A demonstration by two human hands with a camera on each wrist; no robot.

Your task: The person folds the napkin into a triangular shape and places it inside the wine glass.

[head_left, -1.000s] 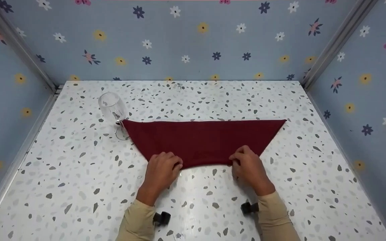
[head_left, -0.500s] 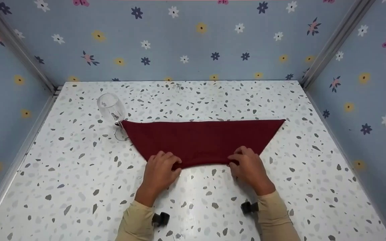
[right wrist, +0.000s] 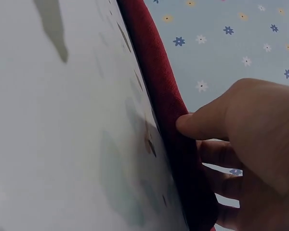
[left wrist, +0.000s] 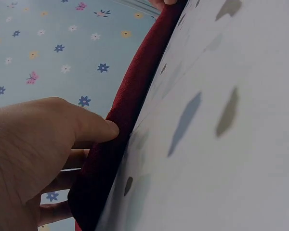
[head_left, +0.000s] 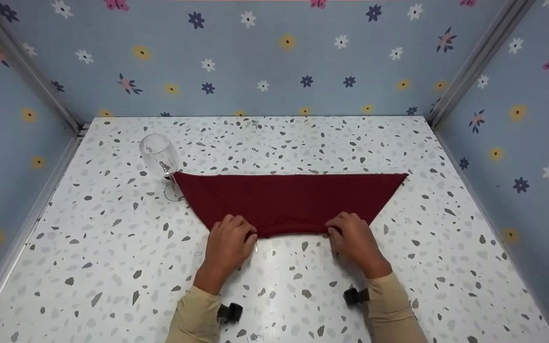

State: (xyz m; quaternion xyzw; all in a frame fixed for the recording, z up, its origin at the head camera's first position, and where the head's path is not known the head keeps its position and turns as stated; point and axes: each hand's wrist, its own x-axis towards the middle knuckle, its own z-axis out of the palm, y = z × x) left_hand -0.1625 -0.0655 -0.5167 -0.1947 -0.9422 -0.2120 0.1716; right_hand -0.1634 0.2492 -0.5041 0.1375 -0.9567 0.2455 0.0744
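A dark red cloth napkin (head_left: 293, 200) lies on the table as a wide trapezoid, its long straight edge on the far side. In the wrist views its near edge looks like a thick rounded roll. My left hand (head_left: 229, 247) holds the left end of this edge, with the thumb (left wrist: 103, 130) on the near side and the fingers over the other side. At the right end, my right hand (head_left: 356, 243) grips the edge the same way, its thumb (right wrist: 197, 125) against the roll. A clear wine glass (head_left: 158, 151) stands by the napkin's far left corner.
The speckled white table (head_left: 274, 286) extends around the napkin on all sides. Flower-patterned blue panels (head_left: 265, 57) enclose the back and both sides. The glass's foot (head_left: 173, 192) sits right beside the napkin's left slanted edge.
The napkin's near edge has shifted slightly away from me, so the trapezoid is a little narrower. Both hands keep their hold with small finger movements. The glass stays put.
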